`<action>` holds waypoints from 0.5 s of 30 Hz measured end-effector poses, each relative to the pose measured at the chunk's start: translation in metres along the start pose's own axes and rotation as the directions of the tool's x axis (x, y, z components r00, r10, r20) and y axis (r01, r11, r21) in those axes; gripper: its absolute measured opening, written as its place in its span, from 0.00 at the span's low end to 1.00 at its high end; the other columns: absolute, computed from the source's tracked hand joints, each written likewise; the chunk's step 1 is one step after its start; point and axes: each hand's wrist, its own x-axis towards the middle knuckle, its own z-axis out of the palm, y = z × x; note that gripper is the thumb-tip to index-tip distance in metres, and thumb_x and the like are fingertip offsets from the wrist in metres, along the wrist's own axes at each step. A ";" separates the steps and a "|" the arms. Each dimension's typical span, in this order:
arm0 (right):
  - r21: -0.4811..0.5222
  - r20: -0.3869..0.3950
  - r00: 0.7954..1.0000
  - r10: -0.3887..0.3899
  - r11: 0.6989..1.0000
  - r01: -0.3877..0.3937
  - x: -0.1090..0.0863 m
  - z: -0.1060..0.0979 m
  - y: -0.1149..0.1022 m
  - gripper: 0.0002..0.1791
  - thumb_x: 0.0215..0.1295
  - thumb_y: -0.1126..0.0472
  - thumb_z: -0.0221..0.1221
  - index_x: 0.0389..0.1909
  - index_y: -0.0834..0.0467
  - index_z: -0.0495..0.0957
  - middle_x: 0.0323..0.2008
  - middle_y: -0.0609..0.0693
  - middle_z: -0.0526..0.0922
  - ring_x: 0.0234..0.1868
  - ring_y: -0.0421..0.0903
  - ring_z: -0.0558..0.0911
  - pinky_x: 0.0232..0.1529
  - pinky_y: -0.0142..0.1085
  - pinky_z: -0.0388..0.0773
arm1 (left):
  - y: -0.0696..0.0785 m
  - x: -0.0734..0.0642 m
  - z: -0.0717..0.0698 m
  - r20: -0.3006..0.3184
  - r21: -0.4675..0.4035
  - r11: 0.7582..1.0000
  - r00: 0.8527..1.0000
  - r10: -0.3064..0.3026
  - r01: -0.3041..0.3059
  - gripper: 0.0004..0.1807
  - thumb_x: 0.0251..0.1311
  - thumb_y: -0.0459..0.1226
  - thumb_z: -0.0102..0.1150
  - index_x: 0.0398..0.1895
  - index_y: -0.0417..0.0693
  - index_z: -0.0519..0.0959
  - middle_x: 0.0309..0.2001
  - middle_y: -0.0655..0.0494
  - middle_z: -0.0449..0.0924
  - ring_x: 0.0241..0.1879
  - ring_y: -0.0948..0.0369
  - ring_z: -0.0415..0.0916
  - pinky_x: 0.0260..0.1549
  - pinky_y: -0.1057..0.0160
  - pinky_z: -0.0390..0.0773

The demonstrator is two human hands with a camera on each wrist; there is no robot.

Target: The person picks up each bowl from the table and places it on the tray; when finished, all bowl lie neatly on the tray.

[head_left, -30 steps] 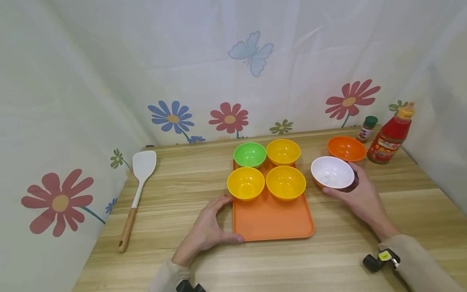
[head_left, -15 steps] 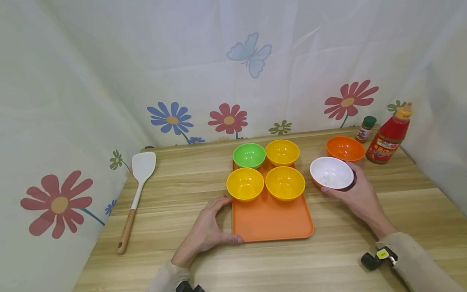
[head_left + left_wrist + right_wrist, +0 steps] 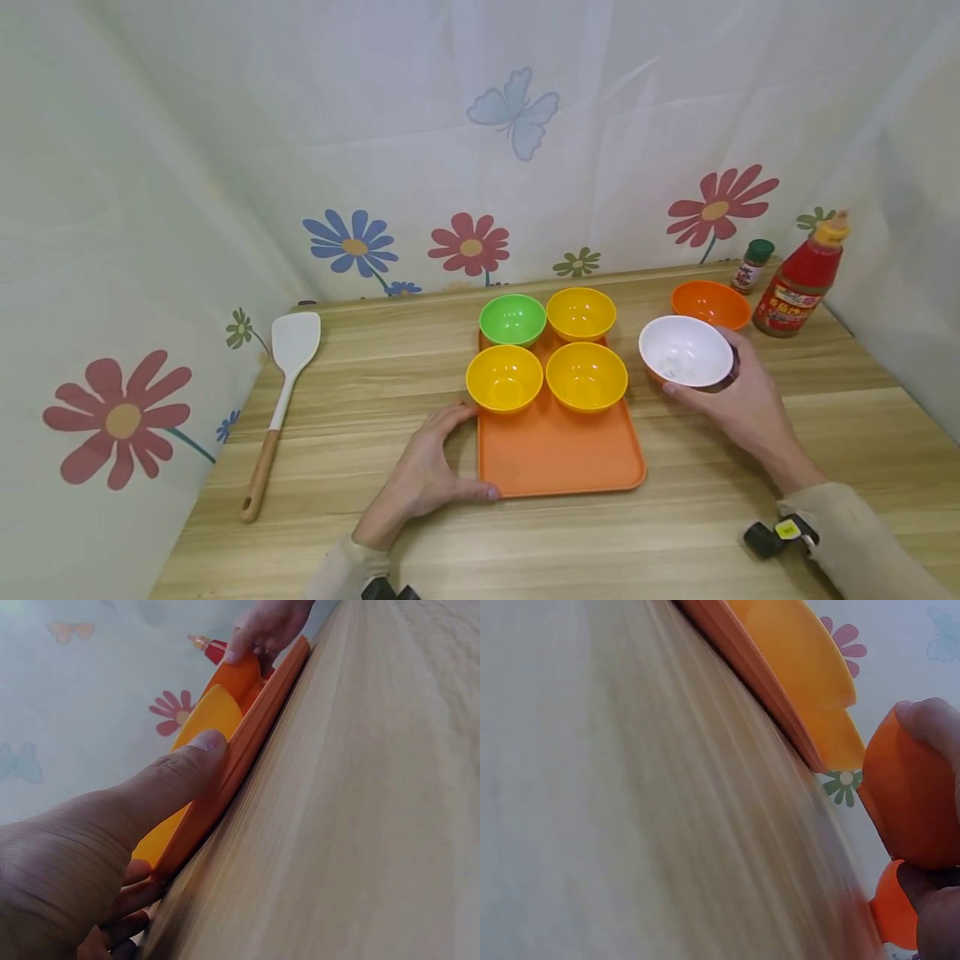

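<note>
My right hand (image 3: 738,404) pinches the white-lined bowl (image 3: 686,352) between thumb and fingers, right of the orange tray (image 3: 558,458) and seemingly just off the table (image 3: 555,550). My left hand (image 3: 427,475) spreads, uncurled, against the tray's left edge. A green bowl (image 3: 513,318) and three yellow bowls (image 3: 587,377) already stand on it; the held one and the orange bowl (image 3: 716,305) don't, so I judge the work part done.

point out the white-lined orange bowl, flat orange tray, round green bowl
White-lined orange bowl (image 3: 686,353): head view, white inside
Flat orange tray (image 3: 561,454): head view, bare front
Round green bowl (image 3: 513,320): head view, inside
</note>
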 end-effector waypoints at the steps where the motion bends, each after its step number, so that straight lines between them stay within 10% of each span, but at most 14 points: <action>1: -0.002 -0.001 1.000 -0.002 1.000 0.002 -0.001 0.000 -0.002 0.69 0.61 0.42 0.82 0.90 0.59 0.47 0.81 0.71 0.62 0.77 0.74 0.67 0.73 0.77 0.69 | 0.000 0.000 0.000 0.000 0.000 1.000 1.000 -0.001 0.001 0.66 0.29 0.65 0.95 0.80 0.64 0.75 0.82 0.56 0.70 0.84 0.50 0.62 0.83 0.37 0.62; 9: 0.014 -0.008 1.000 -0.029 0.999 0.029 -0.007 -0.001 -0.017 0.68 0.61 0.44 0.83 0.90 0.55 0.48 0.81 0.67 0.63 0.77 0.71 0.69 0.74 0.71 0.72 | 0.001 0.000 0.000 -0.005 -0.004 1.000 1.000 -0.014 0.014 0.66 0.29 0.65 0.95 0.80 0.65 0.75 0.82 0.55 0.70 0.84 0.48 0.63 0.82 0.35 0.63; 15: 0.080 -0.012 0.999 -0.052 0.995 0.053 -0.015 -0.001 -0.031 0.66 0.59 0.47 0.85 0.89 0.52 0.52 0.80 0.62 0.66 0.76 0.65 0.71 0.71 0.25 0.75 | 0.001 -0.001 0.000 -0.003 0.002 1.000 1.000 -0.018 0.018 0.66 0.29 0.65 0.95 0.80 0.65 0.75 0.82 0.55 0.70 0.83 0.49 0.63 0.82 0.35 0.63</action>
